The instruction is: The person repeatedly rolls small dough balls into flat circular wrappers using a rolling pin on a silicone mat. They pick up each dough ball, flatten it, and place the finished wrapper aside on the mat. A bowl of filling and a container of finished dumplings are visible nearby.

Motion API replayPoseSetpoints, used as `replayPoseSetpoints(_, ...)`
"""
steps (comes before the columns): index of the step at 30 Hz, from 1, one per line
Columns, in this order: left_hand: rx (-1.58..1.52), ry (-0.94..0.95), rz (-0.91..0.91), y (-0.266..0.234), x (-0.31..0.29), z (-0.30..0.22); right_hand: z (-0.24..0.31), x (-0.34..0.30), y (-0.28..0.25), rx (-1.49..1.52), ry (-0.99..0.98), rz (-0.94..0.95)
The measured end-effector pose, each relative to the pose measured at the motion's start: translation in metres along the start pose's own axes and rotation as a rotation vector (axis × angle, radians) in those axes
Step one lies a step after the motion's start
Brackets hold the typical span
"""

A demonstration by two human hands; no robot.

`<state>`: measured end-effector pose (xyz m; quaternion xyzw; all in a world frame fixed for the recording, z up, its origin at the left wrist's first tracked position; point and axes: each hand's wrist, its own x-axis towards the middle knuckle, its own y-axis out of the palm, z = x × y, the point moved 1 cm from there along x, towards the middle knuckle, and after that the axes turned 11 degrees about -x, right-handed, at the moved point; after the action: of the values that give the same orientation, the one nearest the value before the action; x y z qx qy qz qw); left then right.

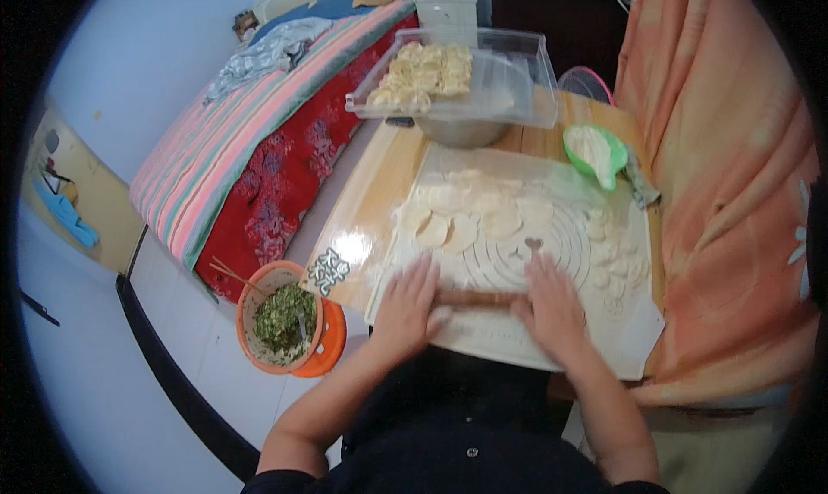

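My left hand (412,302) and my right hand (552,308) lie over the two ends of a brown wooden rolling pin (477,298). Their fingers stretch forward, and both hands are slightly blurred. The pin lies across the near part of a pale kneading mat (483,334) printed with rings. Beyond my left hand are thin round dough wrappers (433,230), some overlapping. Small pieces of dough (614,265) are scattered to the right of my right hand. Whether dough lies beneath the pin I cannot tell.
A clear plastic tray (530,93) of filled dumplings (427,73) rests on a metal bowl (466,132) at the table's far end. A green flour scoop (611,159) stands far right, beside an orange curtain (724,192). Lower left, a bowl (245,321) of chopped green filling sits on an orange stool (332,343).
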<state>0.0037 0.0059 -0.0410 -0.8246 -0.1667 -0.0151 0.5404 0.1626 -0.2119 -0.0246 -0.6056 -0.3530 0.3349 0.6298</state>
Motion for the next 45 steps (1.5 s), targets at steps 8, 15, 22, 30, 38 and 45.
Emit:
replayPoseSetpoints(8,0.018,-0.025,0.027,-0.003,0.004,0.004,-0.007,0.033,-0.005,-0.062,-0.02,-0.03)
replayPoseSetpoints(15,-0.302,0.138,0.174,-0.011,0.013,-0.018,0.003,-0.028,0.004,0.131,-0.104,-0.204)
replayPoseSetpoints(22,-0.188,0.236,0.261,0.021,0.087,-0.029,0.011,-0.041,-0.023,0.19,-0.145,-0.269)
replayPoseSetpoints(30,-0.229,0.288,0.24,0.012,0.098,-0.043,0.005,-0.069,-0.031,0.21,-0.11,-0.236)
replayPoseSetpoints(38,-0.308,0.566,0.228,-0.006,0.072,-0.052,0.001,-0.078,-0.032,0.227,-0.125,-0.214)
replayPoseSetpoints(45,-0.164,0.301,0.227,0.006,0.038,-0.038,-0.022,-0.057,-0.012,0.137,-0.003,-0.114)
